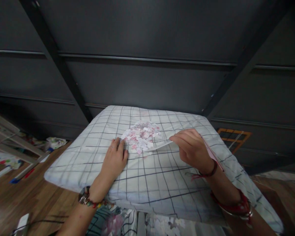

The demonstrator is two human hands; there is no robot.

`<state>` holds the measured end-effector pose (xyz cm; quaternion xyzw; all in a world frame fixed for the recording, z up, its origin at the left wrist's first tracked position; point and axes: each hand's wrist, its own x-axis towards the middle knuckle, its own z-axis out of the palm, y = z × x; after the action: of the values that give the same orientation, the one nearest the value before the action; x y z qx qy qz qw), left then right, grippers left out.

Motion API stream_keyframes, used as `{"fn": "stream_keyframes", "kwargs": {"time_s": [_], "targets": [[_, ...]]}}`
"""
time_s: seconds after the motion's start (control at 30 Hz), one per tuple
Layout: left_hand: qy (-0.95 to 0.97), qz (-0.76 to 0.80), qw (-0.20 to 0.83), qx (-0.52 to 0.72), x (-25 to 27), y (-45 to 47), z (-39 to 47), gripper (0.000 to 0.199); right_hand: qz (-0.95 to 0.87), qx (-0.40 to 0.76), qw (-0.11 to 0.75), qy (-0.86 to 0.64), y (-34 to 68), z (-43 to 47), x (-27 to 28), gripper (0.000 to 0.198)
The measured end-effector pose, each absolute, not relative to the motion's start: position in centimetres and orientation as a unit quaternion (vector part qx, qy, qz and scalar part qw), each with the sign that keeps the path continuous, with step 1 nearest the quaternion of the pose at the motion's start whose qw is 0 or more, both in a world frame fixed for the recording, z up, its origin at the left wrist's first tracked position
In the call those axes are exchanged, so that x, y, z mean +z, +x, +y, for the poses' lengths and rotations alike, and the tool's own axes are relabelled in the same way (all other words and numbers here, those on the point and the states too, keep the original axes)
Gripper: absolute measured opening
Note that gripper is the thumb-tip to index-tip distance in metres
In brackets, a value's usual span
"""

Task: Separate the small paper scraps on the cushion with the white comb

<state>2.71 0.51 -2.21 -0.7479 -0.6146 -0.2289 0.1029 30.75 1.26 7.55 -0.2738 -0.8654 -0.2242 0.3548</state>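
Observation:
A heap of torn white and pink paper scraps [143, 133] lies in the middle of a white checked cloth surface [93, 164]. My left hand [115, 155] rests flat at the heap's near left side, fingers slightly spread, fingertips at its edge. To the right of the heap, my right hand [190, 147] pinches the raised edge of a thin pale sheet [161, 146] between thumb and fingers. This sheet reaches toward the scraps and seems to run under them; its exact kind is unclear. Partly hidden behind my right wrist lies a flat pink item [212, 152].
Dark panels [147, 82] rise behind the cloth. Below the near edge, more paper pieces [164, 226] lie in a container. A ladder-like frame [12, 137] stands left on the wooden floor [41, 186], and an orange frame [236, 139] leans at the right.

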Motion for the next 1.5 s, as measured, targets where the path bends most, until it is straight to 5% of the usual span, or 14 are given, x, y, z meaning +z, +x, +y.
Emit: {"fn": "stream_keyframes", "kwargs": {"time_s": [0.6,1.5], "targets": [[-0.747,-0.624,0.093,-0.211,-1.9,2.8,0.4,0.046,-0.863,-0.264,0.304,-0.306,31.5,1.1,8.3,0.029],[-0.750,-0.604,0.082,-0.257,-2.1,2.6,0.5,0.041,-0.822,-0.277,0.336,-0.366,32.4,1.9,7.7,0.031]]}}
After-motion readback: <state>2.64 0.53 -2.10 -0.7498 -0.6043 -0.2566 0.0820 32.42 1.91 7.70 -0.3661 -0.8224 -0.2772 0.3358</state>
